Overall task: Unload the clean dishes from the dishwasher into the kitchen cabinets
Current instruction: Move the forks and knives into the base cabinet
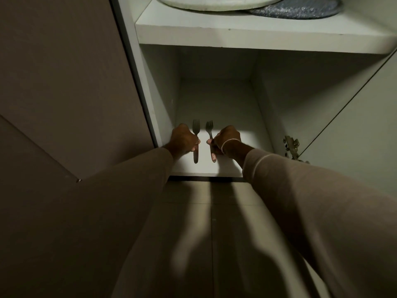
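Dim white cabinet [160, 87] fills the upper middle of the frame, its door [354, 130] swung open at the right on a metal hinge [291, 145]. On the lower shelf [225, 100], near its front edge, lie the two things of the task. The left fork [196, 134] and the right fork [210, 131] sit just beside each other without touching. Their long axes run front to back, tines toward the back wall and handles toward the person.

Both arms reach in from the bottom of the frame. The left hand [184, 139] sits to the left of its fork, fingers curled and pinching the handle at mid-length. The right hand [228, 137], with a bracelet [228, 143] at the wrist, sits to the right of its fork and pinches that handle the same way. Neither hand is nearer; each has its own fork. Judging from this, the coming move is to let go and draw straight back along the handles.

A small pinkish patch shows near the end of the right fork's handle; any writing on it is too small to read. No brand is legible elsewhere. On the upper shelf [236, 34] rest a pale plate [219, 3] and a blue-grey mat [300, 10].
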